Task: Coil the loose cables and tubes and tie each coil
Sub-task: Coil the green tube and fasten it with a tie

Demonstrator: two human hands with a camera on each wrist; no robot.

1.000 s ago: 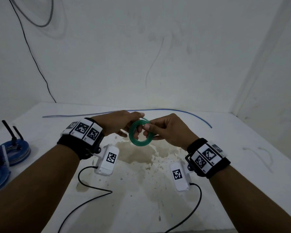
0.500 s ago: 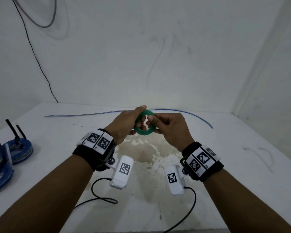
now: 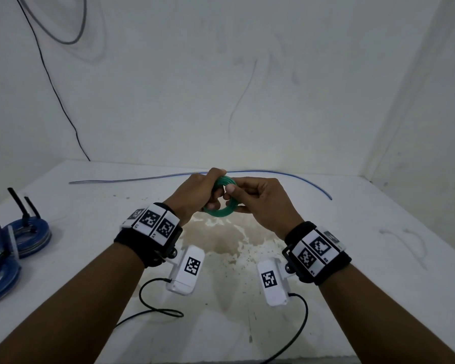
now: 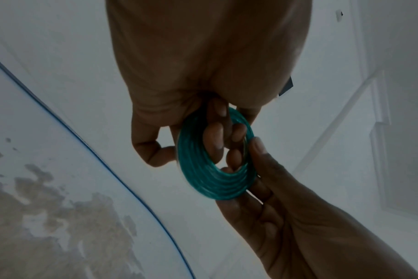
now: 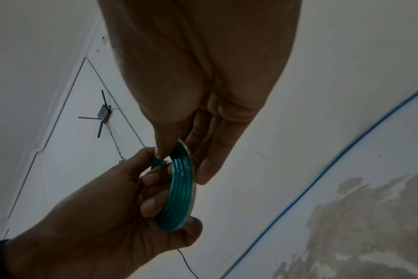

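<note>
A small green tube coil is held in the air above the middle of the white table. My left hand grips its left side, with fingers passing through the ring. My right hand pinches the right side between its thumb and fingers. Behind the hands a loose blue tube lies stretched across the far part of the table.
Two blue coils tied with black straps sit at the table's left edge. Thin white ties lie at the right. A brown stain marks the table's middle. White walls close the back and right. Black camera cables trail near me.
Both hands have carried the green coil farther from me and slightly up. The left hand's fingers have gone deeper through the ring.
</note>
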